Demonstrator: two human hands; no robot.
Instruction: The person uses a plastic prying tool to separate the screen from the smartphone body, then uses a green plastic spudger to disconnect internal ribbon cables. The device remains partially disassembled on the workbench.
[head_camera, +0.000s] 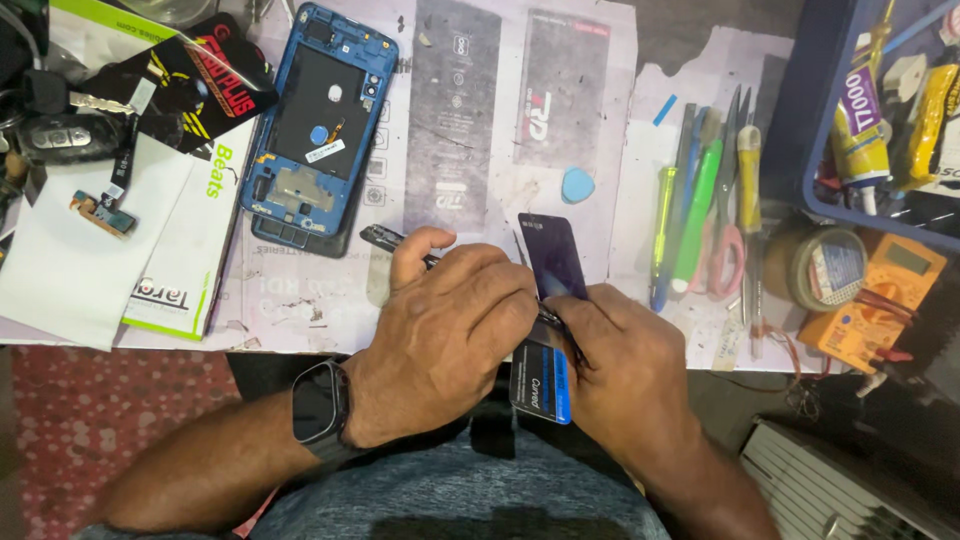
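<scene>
My left hand (445, 335), with a dark smartwatch (320, 408) on its wrist, grips a thin black phone part (385, 236) whose end sticks out past the thumb. My right hand (625, 365) pinches a dark purple glossy panel (552, 258) together with a blue and white card (542, 385) at the table's front edge. Both hands touch each other over the panel. A blue phone frame (322, 128) with its back removed lies flat at the far left of the hands.
Screwdrivers, tweezers and pink-handled scissors (712, 205) lie in a row to the right. A light blue pick (577, 184) sits on the paper mat. A solder spool (828, 266), orange multimeter (878, 300), blue bin with glue tubes (870, 110), white boxes (150, 250) and a car key (62, 137) surround the area.
</scene>
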